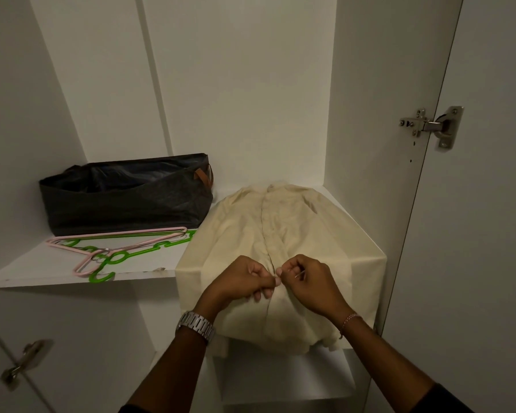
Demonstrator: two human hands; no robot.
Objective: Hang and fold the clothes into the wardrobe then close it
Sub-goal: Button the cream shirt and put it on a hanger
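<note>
Wardrobe shelf (42,269), frame centre: shirt (280,234) lengthwise, collar far; left hand (245,278), right hand (307,278) both pinching placket at near hem.

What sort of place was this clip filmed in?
Most likely the inside of a white built-in wardrobe at home. A cream shirt lies on a shelf, beside pink and green hangers and a dark fabric storage bin. An open door's hinge shows at right.
</note>
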